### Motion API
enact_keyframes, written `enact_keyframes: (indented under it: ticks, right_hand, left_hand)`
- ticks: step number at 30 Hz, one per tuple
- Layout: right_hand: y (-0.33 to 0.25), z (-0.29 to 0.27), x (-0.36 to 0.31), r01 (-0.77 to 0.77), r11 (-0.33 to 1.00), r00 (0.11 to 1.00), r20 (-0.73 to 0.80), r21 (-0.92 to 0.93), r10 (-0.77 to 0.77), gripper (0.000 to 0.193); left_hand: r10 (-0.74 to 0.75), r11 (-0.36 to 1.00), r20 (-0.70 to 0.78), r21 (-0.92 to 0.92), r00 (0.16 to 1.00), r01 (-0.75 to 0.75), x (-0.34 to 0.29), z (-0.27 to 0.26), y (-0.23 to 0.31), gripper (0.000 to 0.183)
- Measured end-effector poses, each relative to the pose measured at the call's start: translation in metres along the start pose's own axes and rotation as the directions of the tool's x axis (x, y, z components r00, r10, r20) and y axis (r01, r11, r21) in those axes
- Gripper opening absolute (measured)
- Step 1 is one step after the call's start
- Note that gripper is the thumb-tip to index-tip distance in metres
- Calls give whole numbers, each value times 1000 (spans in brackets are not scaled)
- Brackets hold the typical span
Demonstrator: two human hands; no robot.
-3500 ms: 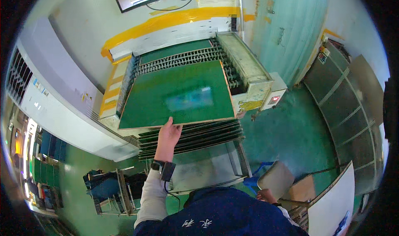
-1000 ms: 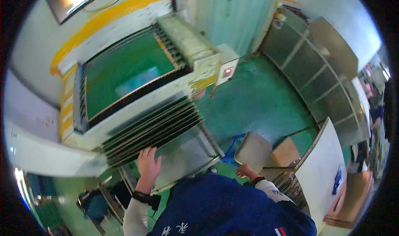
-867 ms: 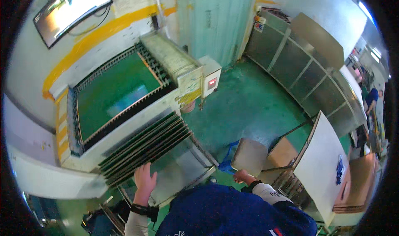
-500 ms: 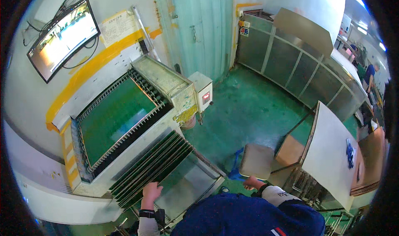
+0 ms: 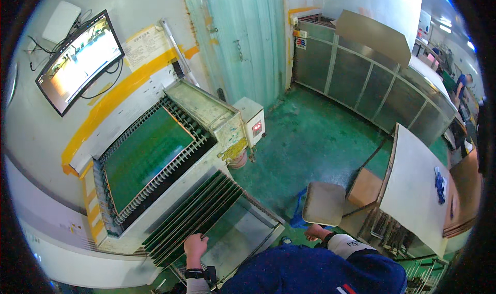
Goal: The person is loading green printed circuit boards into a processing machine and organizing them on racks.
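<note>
My left hand (image 5: 196, 248) is closed, with fingers curled and nothing visible in it. It hovers by the near ends of several dark green panels (image 5: 194, 217) standing in a slanted row on a rack. Beyond them, one large green panel (image 5: 147, 157) lies flat on the rollers of a conveyor machine (image 5: 227, 131), light glinting off its surface. On the other side of my body, my right hand (image 5: 313, 232) hangs with loosely curled fingers, nothing visible in it. Just past that hand stands a stool (image 5: 324, 203) with a worn seat and blue legs.
A metal-framed cart top (image 5: 248, 232) lies beside the panel row. To the right stands a pale board-topped table (image 5: 413, 185) with a blue cloth or glove (image 5: 440, 184) on it. A control box (image 5: 251, 121) sits at the machine's end. Far right, another person (image 5: 461, 89) stands.
The whole view has shifted slightly, with the scene sitting lower. My left hand's thumb side now points more to the right. The glint on the flat panel has shrunk.
</note>
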State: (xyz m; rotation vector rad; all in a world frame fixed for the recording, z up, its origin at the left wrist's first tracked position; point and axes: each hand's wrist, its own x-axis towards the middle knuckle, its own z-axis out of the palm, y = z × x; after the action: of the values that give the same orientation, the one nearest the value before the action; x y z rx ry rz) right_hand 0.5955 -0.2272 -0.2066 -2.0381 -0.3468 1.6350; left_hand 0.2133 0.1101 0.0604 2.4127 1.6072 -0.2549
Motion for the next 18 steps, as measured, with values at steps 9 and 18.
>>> enact_keyframes:
  ticks: [9,18]
  right_hand:
    - [87,-13,111,-164,973,921,378,160,93,22]
    - [52,-12,44,-132,984,983,140,118,115,32]
  left_hand:
    - [3,1000,14,-26,1000,-2,6,0,6,31]
    - [49,998,-24,-40,998,-50,10,4,5,29]
